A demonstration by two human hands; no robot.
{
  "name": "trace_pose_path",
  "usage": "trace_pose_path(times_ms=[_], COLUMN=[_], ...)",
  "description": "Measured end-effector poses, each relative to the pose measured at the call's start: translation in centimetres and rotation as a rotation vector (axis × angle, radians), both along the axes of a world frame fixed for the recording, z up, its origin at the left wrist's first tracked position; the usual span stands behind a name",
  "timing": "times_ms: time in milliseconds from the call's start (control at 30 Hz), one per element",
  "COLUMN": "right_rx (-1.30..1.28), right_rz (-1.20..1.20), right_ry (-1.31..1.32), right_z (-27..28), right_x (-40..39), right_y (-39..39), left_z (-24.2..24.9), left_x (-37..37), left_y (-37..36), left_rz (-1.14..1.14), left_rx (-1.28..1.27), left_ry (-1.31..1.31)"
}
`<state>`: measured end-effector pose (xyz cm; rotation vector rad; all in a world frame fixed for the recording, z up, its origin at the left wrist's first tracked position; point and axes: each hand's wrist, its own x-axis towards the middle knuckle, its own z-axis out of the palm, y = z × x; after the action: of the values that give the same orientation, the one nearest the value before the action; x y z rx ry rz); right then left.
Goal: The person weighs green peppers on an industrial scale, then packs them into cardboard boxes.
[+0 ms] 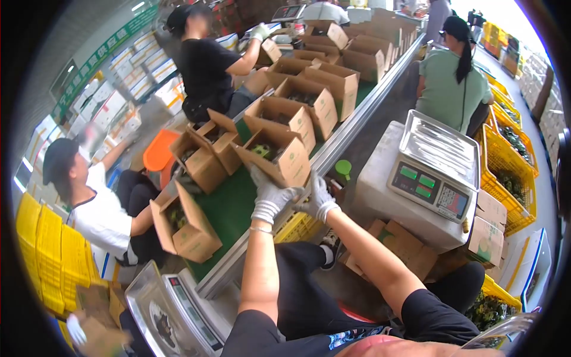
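An open cardboard box (292,165) with dark and yellowish-green contents is tilted at the near edge of the green conveyor belt (241,189). My left hand (269,191), in a pale grey glove, is closed on the box's near lower side. At the box's right lower corner, my right hand (317,197) grips it in a matching glove. The undersides of my fingers are partly hidden by the box. More open boxes (279,112) stand just beyond on the belt.
A metal rail (339,146) edges the belt. Right of me stands a digital scale (437,163); another scale (172,309) is at lower left. A co-worker (98,205) sits across the belt beside an open box (185,229). Yellow crates (502,166) line the right side.
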<state>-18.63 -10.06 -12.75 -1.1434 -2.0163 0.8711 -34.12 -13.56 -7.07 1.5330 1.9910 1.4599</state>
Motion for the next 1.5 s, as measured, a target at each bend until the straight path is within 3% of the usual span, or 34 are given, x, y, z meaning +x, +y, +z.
trace_pose_path(times_ms=[67,167,233,267,300,333,400,433,500,533,600,633,667,700,733,767,800,900,1000,1100,1200,1233,1267,1300,1400,1433,1500], right_rx=[0.024,-0.071,-0.211,-0.247,-0.223,-0.413,-0.571,-0.602,-0.664,-0.716,-0.821,-0.849,-0.873,-0.894,-0.826,-0.755,-0.683,-0.721,-0.495,0.034,0.220,0.093,0.008,-0.022,0.031,-0.167,-0.087], right_rz=[0.098,0.199,0.080,-0.080,-0.297,-0.388,-0.719,-0.755,-0.819,-0.902,-1.063,-1.103,-1.144,-1.187,-1.269,-1.351,-1.432,-1.312,-1.240,-1.071,-0.825,-0.858,-0.906,-0.903,-0.924,-0.857,-0.862], right_ry=[-0.134,-0.104,-0.177,-0.294,-0.453,-0.633,-0.805,-0.772,-0.693,-0.673,-0.630,-0.603,-0.580,-0.555,-0.505,-0.457,-0.408,-0.317,-0.230,0.134,0.101,0.099,0.092,0.120,0.214,0.650,0.589], right_z=[-0.1,-3.3,-4.7,-4.2,-7.1,-11.9,-14.3,-14.2,-14.3,-14.3,-13.7,-12.8,-11.7,-11.1,-12.8,-16.6,-16.7,-16.0,-13.8,-13.3,-9.6,-6.7,-5.9,-5.5,-6.4,-4.6,-6.1], right_x=[2.4,7.4,11.9,14.7,17.8,21.4,26.6,28.1,29.6,29.7,29.3,29.3,29.5,29.9,30.9,32.6,33.2,34.1,30.6,28.1,30.0,30.5,31.8,33.1,34.4,33.3,33.4], right_y=[-1.9,-5.6,-8.4,-10.3,-12.1,-11.8,-15.9,-16.6,-18.0,-18.0,-17.1,-17.3,-17.8,-18.3,-18.6,-18.8,-19.2,-20.2,-20.4,-19.5,-18.9,-19.3,-19.3,-19.4,-20.0,-20.3,-19.9], left_z=[0.1,0.1,0.0,0.1,0.7,1.1,1.8,1.4,3.3,4.1,-0.2,-0.9,-6.2,-12.3,-16.2,-19.8,-20.0,-19.3,-22.2,-23.5,-23.9,-23.6,-24.1,-19.7,-10.1,-10.3,-13.3], left_x=[0.6,0.5,-0.3,-0.5,-0.1,0.0,0.8,2.4,6.5,9.2,14.3,16.6,18.7,21.2,23.4,24.4,25.2,26.4,24.3,22.6,20.7,20.2,18.6,18.9,20.3,20.9,21.3], left_y=[0.9,2.3,3.3,3.6,3.7,3.5,3.1,2.7,0.6,-0.7,-1.5,-3.0,-3.1,-5.3,-7.0,-9.1,-10.7,-12.4,-9.2,-7.8,-5.6,-4.6,-3.6,-4.6,-7.7,-8.6,-9.9], left_rz=[0.118,0.298,0.345,0.368,0.390,0.405,0.425,0.604,0.508,0.456,0.121,-0.296,-0.382,-0.316,-0.243,-0.277,-0.314,-0.343,-0.400,-0.225,-0.257,-0.282,-0.447,-0.536,-0.552,-0.617,-0.633], left_rx=[-0.077,-0.109,-0.163,-0.189,-0.209,-0.224,-0.261,-0.086,0.235,0.393,0.494,-0.046,0.015,-0.120,-0.645,-0.822,-0.999,-0.956,-1.021,-0.841,-0.755,-0.752,-0.724,-0.672,-0.488,-0.325,-0.201], left_ry=[0.017,0.063,-0.011,-0.049,-0.001,-0.023,-0.057,0.240,0.399,0.473,0.468,0.129,0.384,0.285,0.274,0.276,0.280,0.554,0.253,0.003,-0.270,-0.349,-0.511,-0.783,-0.752,-0.818,-0.726])
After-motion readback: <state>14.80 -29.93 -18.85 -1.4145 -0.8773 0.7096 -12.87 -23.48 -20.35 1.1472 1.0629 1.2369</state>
